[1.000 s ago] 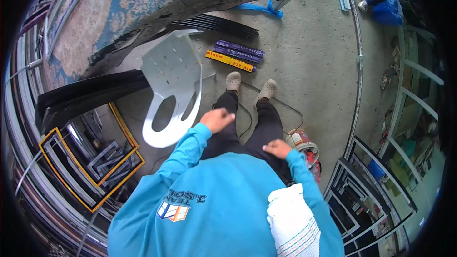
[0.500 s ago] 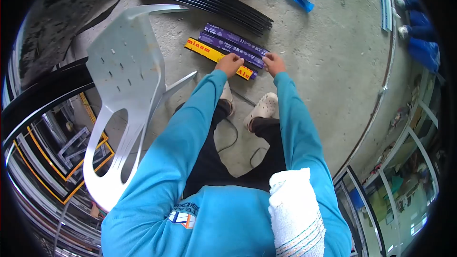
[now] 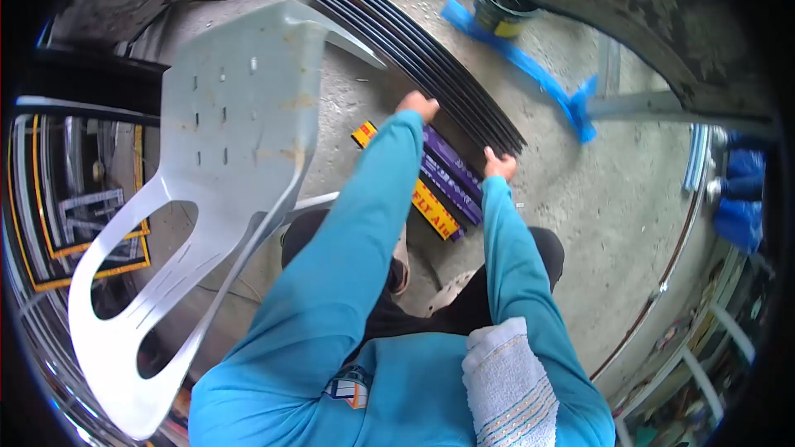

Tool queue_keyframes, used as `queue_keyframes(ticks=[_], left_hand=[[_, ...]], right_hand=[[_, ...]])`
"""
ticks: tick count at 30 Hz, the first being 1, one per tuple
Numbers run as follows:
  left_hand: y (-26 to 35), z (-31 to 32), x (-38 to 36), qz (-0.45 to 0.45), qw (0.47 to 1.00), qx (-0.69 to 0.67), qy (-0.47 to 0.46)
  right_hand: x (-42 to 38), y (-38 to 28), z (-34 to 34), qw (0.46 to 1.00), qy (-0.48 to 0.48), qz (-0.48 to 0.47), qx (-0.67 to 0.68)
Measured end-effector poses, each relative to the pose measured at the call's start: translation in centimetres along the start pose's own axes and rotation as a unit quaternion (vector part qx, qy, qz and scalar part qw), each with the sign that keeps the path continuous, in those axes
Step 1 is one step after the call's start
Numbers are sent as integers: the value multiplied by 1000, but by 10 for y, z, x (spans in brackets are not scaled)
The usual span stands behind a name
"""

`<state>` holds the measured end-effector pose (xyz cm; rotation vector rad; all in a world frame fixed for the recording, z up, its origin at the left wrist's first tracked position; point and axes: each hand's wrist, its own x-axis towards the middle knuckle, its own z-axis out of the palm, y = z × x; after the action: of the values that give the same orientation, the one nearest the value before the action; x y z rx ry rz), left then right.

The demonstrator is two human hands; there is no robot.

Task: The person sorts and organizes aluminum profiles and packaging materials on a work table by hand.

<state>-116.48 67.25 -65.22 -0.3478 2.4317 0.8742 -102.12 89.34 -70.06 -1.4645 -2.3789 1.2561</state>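
Note:
Long black strips [image 3: 431, 58] lie in a row on the concrete floor. My left hand [image 3: 418, 106] is closed at their near edge, its fingers curled and partly hidden. Farther along, near the strips' right end, my right hand [image 3: 499, 165] pinches with thumb and fingers at the same edge. Both hands seem to grip the nearest black strip. Just below them lie long purple boxes [image 3: 451, 170] with printed labels. A yellow box [image 3: 432, 209] with red letters rests beside these, partly covered by my left sleeve.
A light grey plastic chair [image 3: 240, 99] stands at the left, tilted in view. Blue plastic [image 3: 530, 70] and a dark bucket [image 3: 501, 8] are beyond the strips. Framed panels [image 3: 91, 199] stack at far left. Blue bags [image 3: 739, 223] lie at right. A white towel [image 3: 513, 381] hangs over me.
Both hands have left the purple and yellow boxes and reached forward to the black strips. My view has shifted, bringing the bucket into sight.

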Motion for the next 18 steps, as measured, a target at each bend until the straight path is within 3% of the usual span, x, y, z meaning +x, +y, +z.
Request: queue_keyframes(ticks=[1,2,3,4,6,13,15,17,18], left_hand=[[-11,21,0,-2,1000,11,8],[-24,49,-6,16,999,-11,49],[-18,53,-20,-55,995,-72,-39],[-17,60,-33,-70,983,-133,-106],[8,52,-62,-146,947,-231,-168],[19,74,-68,-171,921,-346,-50],[14,90,-58,-168,915,-366,-20],[2,117,-41,-123,912,-370,123],[9,111,-42,-139,909,-376,116]], right_hand=[[7,20,15,993,-26,40,112],[9,27,21,994,-32,44,99],[18,44,35,993,-42,49,95],[-8,-3,9,978,-106,125,127],[-30,-25,-3,953,-126,175,214],[-59,-32,-14,949,-147,185,210],[-60,-30,-15,933,-189,152,265],[-65,-37,-22,944,-177,119,252],[-65,-40,-27,940,-182,121,262]])
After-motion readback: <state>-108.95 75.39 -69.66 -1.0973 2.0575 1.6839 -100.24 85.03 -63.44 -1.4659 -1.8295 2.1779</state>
